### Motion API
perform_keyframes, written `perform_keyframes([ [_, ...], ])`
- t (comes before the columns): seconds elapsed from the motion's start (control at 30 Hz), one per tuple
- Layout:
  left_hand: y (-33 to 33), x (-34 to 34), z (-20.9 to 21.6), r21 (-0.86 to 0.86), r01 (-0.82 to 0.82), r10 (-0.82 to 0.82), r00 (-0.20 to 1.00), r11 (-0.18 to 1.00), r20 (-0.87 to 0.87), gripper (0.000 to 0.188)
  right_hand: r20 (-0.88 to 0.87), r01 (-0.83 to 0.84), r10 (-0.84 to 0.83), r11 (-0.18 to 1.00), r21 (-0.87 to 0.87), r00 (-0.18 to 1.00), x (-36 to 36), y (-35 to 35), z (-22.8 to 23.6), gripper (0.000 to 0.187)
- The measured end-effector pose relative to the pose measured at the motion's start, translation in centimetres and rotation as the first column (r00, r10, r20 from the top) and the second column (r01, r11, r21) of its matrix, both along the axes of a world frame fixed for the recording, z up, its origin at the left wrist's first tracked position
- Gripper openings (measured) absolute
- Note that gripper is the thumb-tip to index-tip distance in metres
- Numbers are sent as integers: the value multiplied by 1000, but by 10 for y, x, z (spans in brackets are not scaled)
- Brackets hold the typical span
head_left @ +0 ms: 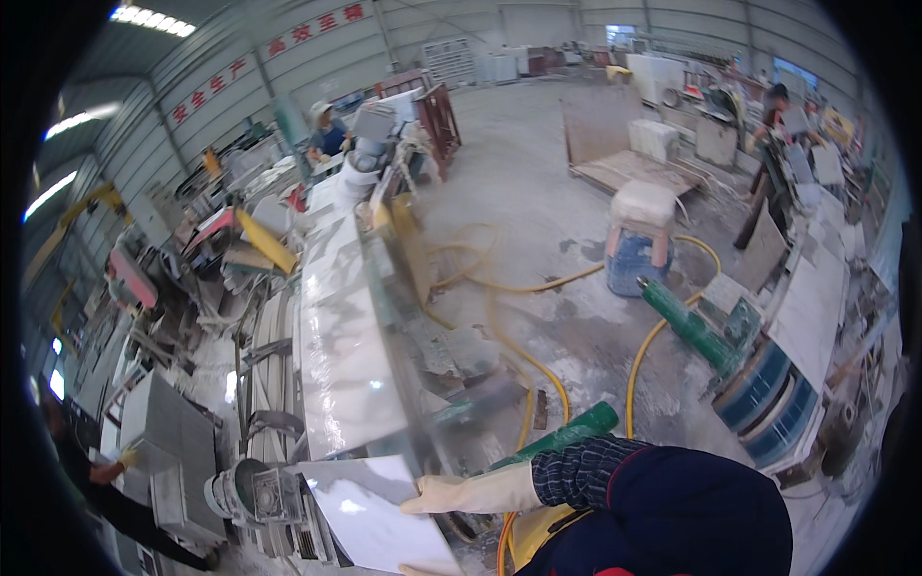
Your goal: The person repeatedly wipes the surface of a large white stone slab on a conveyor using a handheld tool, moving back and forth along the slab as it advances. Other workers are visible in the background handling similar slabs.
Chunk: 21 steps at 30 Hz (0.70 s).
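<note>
One gloved right hand, in a pale glove, lies across the right edge of a white slab at the bottom centre, its fingers on the upper face. Its grasp underneath is hidden, so I cannot tell whether it is clenched there or merely resting. Of the left hand, only a pale tip shows at the lower border, near the slab's lower edge; its grip cannot be told either. Behind the right glove come a striped cuff and a dark blue sleeve.

Just beyond the slab, a long run of wet white stone stretches away (its surface bright with reflections). Left of the slab sits a grey motor. A green cylinder lies close above the forearm, and a yellow hose loops over the wet floor towards a blue stool with a pale top.

Farther left, a co-worker's yellow-gloved hand touches a grey block. Two other people, one in a pale cap, stand farther off, on opposite sides of the hall.
</note>
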<state>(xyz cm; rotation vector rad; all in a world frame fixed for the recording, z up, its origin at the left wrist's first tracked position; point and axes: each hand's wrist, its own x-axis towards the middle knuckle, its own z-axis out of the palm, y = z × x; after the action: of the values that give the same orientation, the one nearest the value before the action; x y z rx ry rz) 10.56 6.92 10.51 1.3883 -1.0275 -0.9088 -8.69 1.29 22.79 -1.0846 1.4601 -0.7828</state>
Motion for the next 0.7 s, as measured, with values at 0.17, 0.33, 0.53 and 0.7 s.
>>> perform_keyframes([
  [0.17,16,-30,58,40,166,-139,916,985,-377,58,-22,128,-130,988,-88,991,-35,60,18,62],
  [0.33,13,-80,92,34,447,-346,736,894,-582,62,541,448,-287,873,-193,791,-80,153,18,57],
  [0.53,-10,-181,63,262,786,-716,618,559,-326,50,876,821,-424,568,58,231,-127,239,-28,49],
  [0.7,61,-287,58,391,914,-917,242,106,-316,48,507,922,-797,387,10,329,-140,361,-64,39],
])
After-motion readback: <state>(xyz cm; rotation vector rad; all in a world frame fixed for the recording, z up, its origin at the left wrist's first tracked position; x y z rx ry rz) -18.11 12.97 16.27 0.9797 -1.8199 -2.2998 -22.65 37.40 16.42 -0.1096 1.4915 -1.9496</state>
